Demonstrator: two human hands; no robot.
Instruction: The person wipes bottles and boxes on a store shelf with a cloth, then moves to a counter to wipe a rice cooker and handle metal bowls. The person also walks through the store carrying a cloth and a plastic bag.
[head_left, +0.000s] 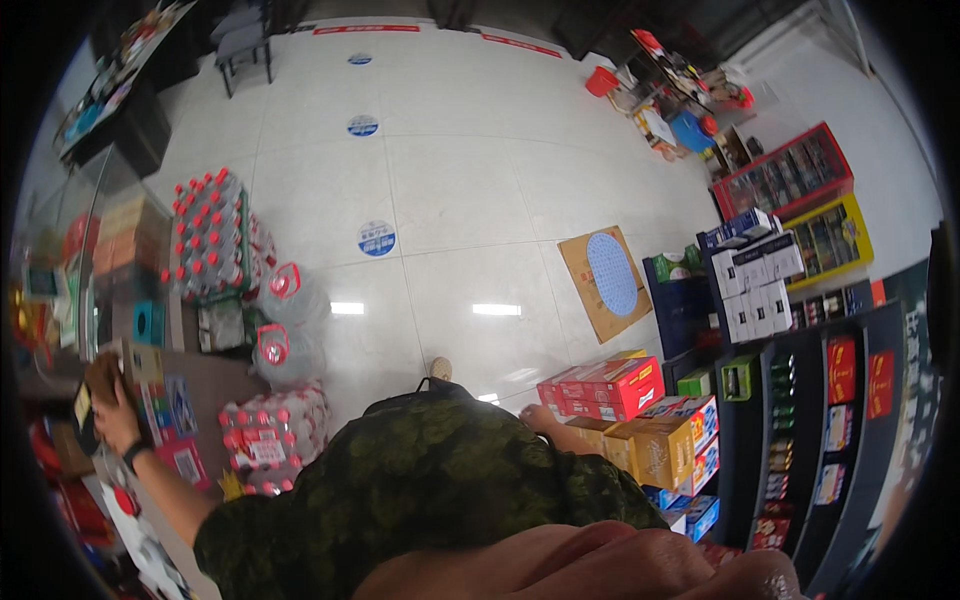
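Far to the left, my left hand (116, 424) reaches over a counter (202, 382), with a dark band on its wrist. Its fingers are around a brown-and-black item (101, 379) that carries a pale label; its exact kind is unclear. Close to that hand, several colourful boxes (161, 405) stand along the counter. My right hand (536, 420) hangs low at my side, beside a stack of red cartons (607, 386). Its fingers are small and partly hidden, so I cannot tell whether they touch the cartons. Gold cartons (652, 454) sit near my right forearm.
Shrink-wrapped bottle packs (210, 232) and large water jugs (281, 352) stand on the floor at left. A flattened cardboard sheet with a blue oval mat (611, 274) lies at right. Dark shelves (814, 420) with goods line the right side. A chair (244, 45) stands at the back.
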